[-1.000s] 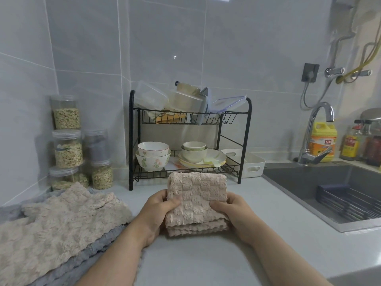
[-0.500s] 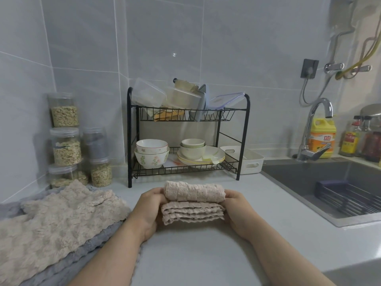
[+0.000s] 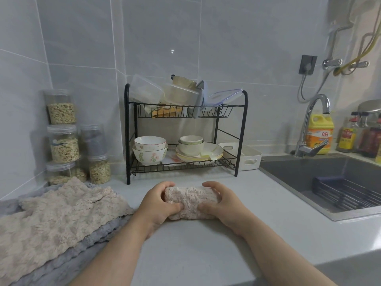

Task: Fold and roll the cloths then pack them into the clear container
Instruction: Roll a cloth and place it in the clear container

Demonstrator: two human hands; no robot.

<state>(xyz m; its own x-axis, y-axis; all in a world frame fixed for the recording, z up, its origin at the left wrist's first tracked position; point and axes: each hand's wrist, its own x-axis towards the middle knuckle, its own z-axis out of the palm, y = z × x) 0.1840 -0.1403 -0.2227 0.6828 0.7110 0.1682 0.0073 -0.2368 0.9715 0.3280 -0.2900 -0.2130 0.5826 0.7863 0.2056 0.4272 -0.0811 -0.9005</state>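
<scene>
A beige waffle-textured cloth (image 3: pixel 190 202) lies rolled into a thick cylinder on the grey counter in front of me. My left hand (image 3: pixel 157 205) grips its left end with fingers over the top and thumb on the near side. My right hand (image 3: pixel 221 205) grips its right end the same way. More beige cloths (image 3: pixel 59 215) lie spread on a grey cloth (image 3: pixel 68 263) at the left. Clear plastic containers (image 3: pixel 146 90) sit tilted on the top shelf of the black rack (image 3: pixel 244 129).
Bowls and plates fill the rack's lower shelf (image 3: pixel 177 165). Stacked jars of grain (image 3: pixel 62 141) stand in the left corner. A white bin (image 3: pixel 247 156) sits right of the rack. The sink (image 3: pixel 321 180), faucet (image 3: pixel 311 126) and yellow detergent bottle (image 3: pixel 319 131) are at the right.
The folded cloth, held flat and upright a second ago, has been rolled from its far edge toward me into a full roll. Both hands have closed around its ends.
</scene>
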